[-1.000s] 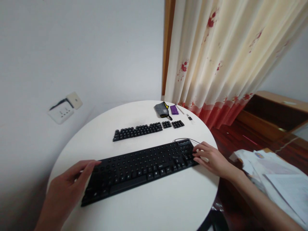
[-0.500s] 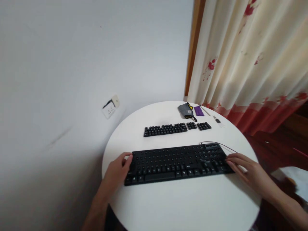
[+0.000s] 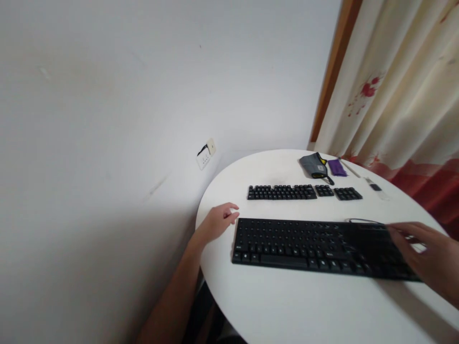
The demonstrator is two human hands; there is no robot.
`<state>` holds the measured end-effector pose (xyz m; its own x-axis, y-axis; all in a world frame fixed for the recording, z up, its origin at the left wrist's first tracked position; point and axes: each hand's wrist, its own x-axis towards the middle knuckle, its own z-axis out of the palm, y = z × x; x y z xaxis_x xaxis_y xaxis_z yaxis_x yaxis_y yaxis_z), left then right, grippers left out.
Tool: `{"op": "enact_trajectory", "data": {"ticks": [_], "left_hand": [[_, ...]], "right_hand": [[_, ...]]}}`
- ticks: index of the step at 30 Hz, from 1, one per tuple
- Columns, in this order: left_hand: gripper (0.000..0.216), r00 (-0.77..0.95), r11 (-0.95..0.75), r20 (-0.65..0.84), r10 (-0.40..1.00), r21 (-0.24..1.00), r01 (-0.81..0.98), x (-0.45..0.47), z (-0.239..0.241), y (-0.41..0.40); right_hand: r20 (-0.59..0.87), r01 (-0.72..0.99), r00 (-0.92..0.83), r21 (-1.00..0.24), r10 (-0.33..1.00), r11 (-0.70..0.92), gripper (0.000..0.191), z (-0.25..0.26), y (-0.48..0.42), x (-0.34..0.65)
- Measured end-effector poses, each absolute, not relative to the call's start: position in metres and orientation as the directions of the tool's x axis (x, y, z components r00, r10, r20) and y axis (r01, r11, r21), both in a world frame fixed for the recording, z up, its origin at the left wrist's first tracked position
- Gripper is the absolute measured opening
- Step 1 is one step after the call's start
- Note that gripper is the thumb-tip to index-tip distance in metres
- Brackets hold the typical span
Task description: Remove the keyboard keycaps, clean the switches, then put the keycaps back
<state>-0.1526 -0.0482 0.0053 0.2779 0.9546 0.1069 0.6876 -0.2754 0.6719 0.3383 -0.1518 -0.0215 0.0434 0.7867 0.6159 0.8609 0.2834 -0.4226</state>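
"On the round white table, where's the black keyboard?"

"Near the front, flat, lots of its keys off. Three bunches of loose keycaps sit behind it."

"What's around them?"

"A gray pouch and a purple cloth at the back, then a thin stick. A socket is on the wall."

"What's in the pouch?"

"Its lining is yellow. I can't tell what's inside. Its tag and the key letters are too tiny to read."

"And the hands?"

"The left hand is by the keyboard's back left corner, thumb and finger a little apart. The right hand is blurry and hides the keyboard's right end. I can't tell if it's gripping."
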Motion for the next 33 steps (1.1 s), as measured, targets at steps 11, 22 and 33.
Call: {"op": "enact_trajectory", "data": {"ticks": [11,22,33], "left_hand": [[0.019,0.445,-0.559,0.342,0.828,0.427,0.711,-0.131,-0.008,0.038],[0.030,0.589,-0.686,0.357,0.725,0.299,0.664,-0.136,-0.029,0.042],[0.012,0.551,-0.648,0.344,0.760,0.346,0.678,-0.137,-0.021,0.029]], "right_hand": [[0.188,0.825,-0.421,-0.327,0.887,0.461,0.037,0.018,-0.037,0.116],[0.057,0.899,-0.404,-0.162,0.913,0.408,0.035,-0.001,0.002,0.070],[0.133,0.866,-0.434,-0.211,0.891,0.453,0.022,0.001,-0.001,0.070]]}}
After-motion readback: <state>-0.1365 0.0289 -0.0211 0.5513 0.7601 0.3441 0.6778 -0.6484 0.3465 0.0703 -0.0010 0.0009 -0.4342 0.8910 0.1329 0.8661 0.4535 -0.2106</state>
